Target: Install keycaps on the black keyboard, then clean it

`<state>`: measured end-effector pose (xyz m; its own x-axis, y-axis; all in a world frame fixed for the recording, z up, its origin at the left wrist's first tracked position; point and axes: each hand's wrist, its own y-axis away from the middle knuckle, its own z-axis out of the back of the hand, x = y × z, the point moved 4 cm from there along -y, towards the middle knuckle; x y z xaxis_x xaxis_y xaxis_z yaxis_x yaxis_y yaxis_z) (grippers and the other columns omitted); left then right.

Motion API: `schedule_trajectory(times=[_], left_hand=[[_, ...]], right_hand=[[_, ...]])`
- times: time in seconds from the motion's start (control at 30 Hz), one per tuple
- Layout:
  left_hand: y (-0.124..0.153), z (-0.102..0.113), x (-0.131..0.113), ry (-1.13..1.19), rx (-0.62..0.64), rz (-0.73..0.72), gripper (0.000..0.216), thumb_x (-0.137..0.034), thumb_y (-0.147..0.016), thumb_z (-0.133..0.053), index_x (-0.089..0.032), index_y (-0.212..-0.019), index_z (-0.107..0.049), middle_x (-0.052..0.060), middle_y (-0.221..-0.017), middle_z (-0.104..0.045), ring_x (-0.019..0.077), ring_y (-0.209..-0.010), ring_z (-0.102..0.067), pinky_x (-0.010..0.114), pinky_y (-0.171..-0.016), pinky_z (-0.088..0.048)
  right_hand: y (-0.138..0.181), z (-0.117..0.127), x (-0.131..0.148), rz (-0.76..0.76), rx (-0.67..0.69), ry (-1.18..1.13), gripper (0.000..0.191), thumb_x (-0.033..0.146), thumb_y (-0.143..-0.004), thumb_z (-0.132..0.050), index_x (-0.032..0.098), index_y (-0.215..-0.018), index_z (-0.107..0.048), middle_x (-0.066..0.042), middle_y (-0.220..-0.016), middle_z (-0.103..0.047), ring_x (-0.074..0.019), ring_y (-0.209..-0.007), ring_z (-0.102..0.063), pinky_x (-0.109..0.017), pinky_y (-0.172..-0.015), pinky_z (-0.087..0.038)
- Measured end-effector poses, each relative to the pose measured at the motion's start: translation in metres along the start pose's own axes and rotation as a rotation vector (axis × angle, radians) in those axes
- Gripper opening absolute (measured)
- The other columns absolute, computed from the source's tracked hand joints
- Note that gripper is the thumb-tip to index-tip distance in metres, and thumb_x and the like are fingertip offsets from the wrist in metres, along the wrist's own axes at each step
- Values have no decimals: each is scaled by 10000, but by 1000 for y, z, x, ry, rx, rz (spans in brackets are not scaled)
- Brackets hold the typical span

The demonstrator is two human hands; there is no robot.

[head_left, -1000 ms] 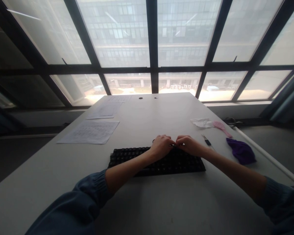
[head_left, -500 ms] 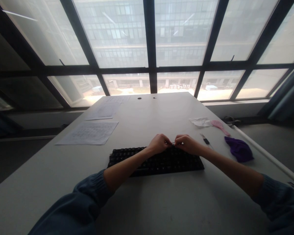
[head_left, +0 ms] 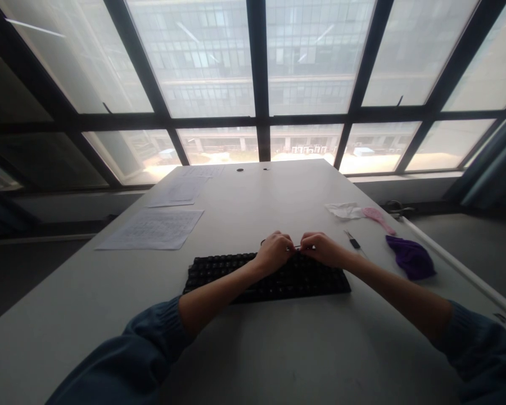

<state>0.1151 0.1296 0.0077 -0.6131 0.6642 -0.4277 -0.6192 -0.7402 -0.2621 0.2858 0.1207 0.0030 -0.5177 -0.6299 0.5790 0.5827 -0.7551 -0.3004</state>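
Note:
A black keyboard (head_left: 227, 273) lies across the middle of the white table (head_left: 278, 349). Both hands hover over its far edge, knuckles nearly touching. My left hand (head_left: 275, 251) is curled with its fingers pinched together. My right hand (head_left: 320, 248) is curled the same way, facing it. Between their fingertips runs a thin dark thing, too small to name. The keys under the hands are hidden.
Printed sheets (head_left: 154, 229) lie at the far left of the table. To the right are a crumpled white tissue (head_left: 343, 210), a pink brush (head_left: 378, 219), a small dark tool (head_left: 353, 241) and a purple cloth (head_left: 410, 257). Large windows stand behind the table.
The hands have stayed pinched together over the keyboard's far edge, shifting only slightly. The view has moved a little.

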Motion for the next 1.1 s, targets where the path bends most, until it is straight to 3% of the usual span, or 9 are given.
schedule_trajectory(times=[0.2,0.43,0.6,0.8,1.1], left_hand=[[6,8,-14,-267,50,-221,191,-195,-948,-585,-238,-927,-770,46,-873,-734,212,-916,-585,339,-851,-407],[4,5,-9,-397,79,-305,176,-259,-986,-564,-275,-1023,-736,25,-876,-707,195,-889,-585,342,-846,-358],[5,7,-12,-457,102,-351,152,-255,-964,-605,-263,-1028,-743,33,-866,-694,187,-900,-578,349,-857,-349],[5,7,-21,-523,117,-420,110,-210,-941,-627,-212,-978,-730,40,-879,-702,206,-935,-571,377,-891,-351],[10,-2,-41,-656,146,-517,118,-152,-918,-623,-120,-833,-699,93,-847,-699,238,-872,-556,376,-827,-355]], right_hand=[[2,1,4,14,5,11,176,95,-857,-602,189,-807,-742,-42,-898,-704,-165,-791,-650,-281,-784,-490],[5,5,7,15,36,-29,225,73,-873,-546,187,-844,-737,-54,-959,-705,-169,-847,-658,-291,-824,-498],[6,8,0,-74,-35,-26,163,94,-838,-617,190,-909,-727,-33,-886,-709,-169,-796,-642,-290,-776,-501],[9,8,-1,-59,-53,119,143,112,-848,-634,197,-793,-735,-47,-873,-714,-182,-806,-637,-304,-793,-484],[18,4,21,14,69,450,264,25,-781,-535,196,-858,-720,-72,-986,-712,-219,-915,-595,-348,-844,-408]])
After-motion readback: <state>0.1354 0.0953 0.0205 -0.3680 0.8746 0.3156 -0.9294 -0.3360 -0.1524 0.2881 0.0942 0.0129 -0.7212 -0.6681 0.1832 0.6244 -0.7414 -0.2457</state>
